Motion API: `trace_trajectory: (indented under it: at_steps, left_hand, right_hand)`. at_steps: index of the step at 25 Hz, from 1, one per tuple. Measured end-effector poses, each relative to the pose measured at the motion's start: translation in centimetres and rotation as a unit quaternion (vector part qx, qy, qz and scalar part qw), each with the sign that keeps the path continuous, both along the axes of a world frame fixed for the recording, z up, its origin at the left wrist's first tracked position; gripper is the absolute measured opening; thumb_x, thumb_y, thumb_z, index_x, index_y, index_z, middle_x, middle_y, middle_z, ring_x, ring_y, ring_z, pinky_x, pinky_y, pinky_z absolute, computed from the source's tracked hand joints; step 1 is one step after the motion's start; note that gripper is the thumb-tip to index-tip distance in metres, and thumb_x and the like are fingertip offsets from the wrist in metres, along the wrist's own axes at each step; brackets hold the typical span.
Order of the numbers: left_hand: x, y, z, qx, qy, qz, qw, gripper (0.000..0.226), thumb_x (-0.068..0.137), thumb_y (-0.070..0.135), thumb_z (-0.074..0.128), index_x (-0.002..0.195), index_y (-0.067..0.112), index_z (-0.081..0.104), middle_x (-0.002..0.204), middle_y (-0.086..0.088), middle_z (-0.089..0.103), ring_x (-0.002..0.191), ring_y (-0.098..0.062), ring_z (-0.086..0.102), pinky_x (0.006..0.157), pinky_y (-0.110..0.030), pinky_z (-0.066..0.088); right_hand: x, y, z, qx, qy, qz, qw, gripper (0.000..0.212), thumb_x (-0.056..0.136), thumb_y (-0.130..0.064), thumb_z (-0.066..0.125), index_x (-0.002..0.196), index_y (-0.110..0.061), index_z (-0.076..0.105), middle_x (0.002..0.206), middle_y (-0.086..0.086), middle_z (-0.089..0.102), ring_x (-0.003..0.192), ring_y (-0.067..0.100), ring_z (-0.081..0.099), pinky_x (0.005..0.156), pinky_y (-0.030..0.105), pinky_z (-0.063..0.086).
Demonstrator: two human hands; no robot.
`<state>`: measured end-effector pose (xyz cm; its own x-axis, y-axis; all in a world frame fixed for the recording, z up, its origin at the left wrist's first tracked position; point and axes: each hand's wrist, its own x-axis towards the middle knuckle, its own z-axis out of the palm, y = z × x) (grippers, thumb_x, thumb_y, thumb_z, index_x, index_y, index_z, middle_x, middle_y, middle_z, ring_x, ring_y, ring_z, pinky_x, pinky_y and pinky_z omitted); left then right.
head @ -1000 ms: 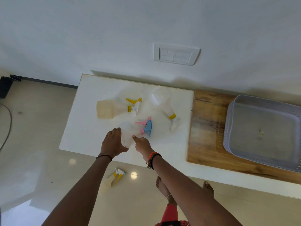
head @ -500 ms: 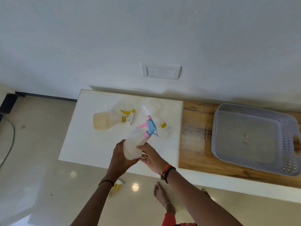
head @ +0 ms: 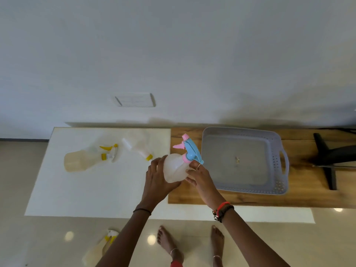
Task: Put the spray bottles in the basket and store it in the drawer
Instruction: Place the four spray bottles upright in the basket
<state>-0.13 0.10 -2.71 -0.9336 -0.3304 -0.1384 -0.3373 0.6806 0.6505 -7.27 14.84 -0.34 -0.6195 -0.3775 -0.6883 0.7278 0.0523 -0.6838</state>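
The basket (head: pixel 244 160) on the wood board (head: pixel 185 195) is empty of bottles, two bottles (head: pixel 90 158) (head: pixel 137 145) lie on the white top (head: pixel 96 189), a further one (head: pixel 100 249) lies on the floor, and no drawer is visible, so the task is judged to be at its first transfer. The pink-and-blue bottle (head: pixel 175 167) is held upright in the air, just left of the basket rim. The left hand (head: pixel 158 182) cups its body with fingers curled around it, while the right hand (head: pixel 200 178) grips the opposite side just below the trigger head, fingers closed on the bottle.
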Motion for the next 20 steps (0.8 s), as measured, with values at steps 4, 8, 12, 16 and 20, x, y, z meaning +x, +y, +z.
trace_trajectory:
  at_steps: [4,8,12,16,20]
  left_hand:
    - [-5.0,5.6,0.6,0.021,0.003,-0.032,0.999,0.094,0.062,0.047,0.08,0.138,0.017,0.034,0.133,-0.007,0.044,0.116,-0.019,0.044,0.089,-0.03,0.047]
    - [-9.2,9.9,-0.2,0.112,0.008,-0.057,0.992,0.087,0.069,0.03,0.081,0.137,0.01,0.031,0.134,-0.011,0.044,0.115,-0.012,0.045,0.092,-0.025,0.05]
    - [-12.6,11.8,-2.5,0.152,-0.042,-0.073,0.985,0.084,0.072,0.024,0.079,0.137,0.009,0.029,0.135,-0.013,0.041,0.115,-0.017,0.05,0.087,-0.02,0.049]
    - [-15.1,12.2,-5.2,0.1,-0.079,-0.095,0.987,0.091,0.067,0.023,0.081,0.14,0.011,0.028,0.133,-0.014,0.039,0.112,-0.02,0.044,0.095,-0.032,0.046]
    - [-16.8,12.0,-7.2,0.068,-0.096,-0.126,0.985,0.088,0.067,0.021,0.081,0.14,0.009,0.032,0.139,-0.013,0.041,0.125,-0.027,0.039,0.105,-0.041,0.042]
  right_hand:
    - [-3.6,5.5,0.8,0.061,0.076,-0.006,0.995,0.045,0.094,0.0,0.048,0.139,-0.004,0.046,0.125,0.015,0.059,0.116,0.024,0.056,0.105,0.043,0.046]
    - [-6.3,9.4,0.2,0.153,0.22,0.063,0.961,0.047,0.089,-0.003,0.058,0.135,-0.015,0.051,0.133,0.015,0.054,0.12,0.021,0.051,0.097,0.019,0.048]
    - [-8.7,11.2,-2.0,0.2,0.242,0.1,0.944,0.055,0.086,-0.004,0.062,0.138,-0.021,0.051,0.134,0.013,0.051,0.124,0.025,0.05,0.107,0.039,0.045]
    - [-10.7,12.1,-4.7,0.233,0.227,0.116,0.938,0.064,0.085,-0.001,0.061,0.142,-0.024,0.045,0.129,0.011,0.047,0.118,0.026,0.053,0.108,0.041,0.043]
    - [-11.8,12.4,-6.6,0.25,0.217,0.14,0.933,0.066,0.086,-0.003,0.059,0.144,-0.029,0.041,0.117,0.004,0.041,0.116,0.025,0.054,0.108,0.029,0.041]
